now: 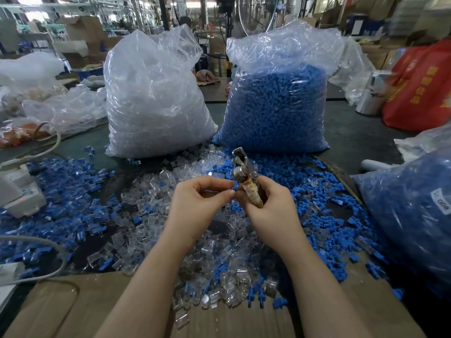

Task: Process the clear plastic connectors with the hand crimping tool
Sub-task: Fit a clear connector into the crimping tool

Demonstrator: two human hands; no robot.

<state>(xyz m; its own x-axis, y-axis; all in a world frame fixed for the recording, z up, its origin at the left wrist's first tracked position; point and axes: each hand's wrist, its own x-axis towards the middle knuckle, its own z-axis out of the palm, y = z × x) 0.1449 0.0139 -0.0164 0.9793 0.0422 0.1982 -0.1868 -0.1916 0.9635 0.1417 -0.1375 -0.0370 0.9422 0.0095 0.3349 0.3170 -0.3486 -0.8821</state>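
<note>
Both hands up over the tabletop [353,142]: right hand [271,206] wrapped around the crimping tool [244,176], head pointing to twelve o'clock; left hand [195,206] pinching something too small to tell beside it. Clear connectors [151,206] lie heaped beneath; two full bags [156,98] stand beyond.
</note>
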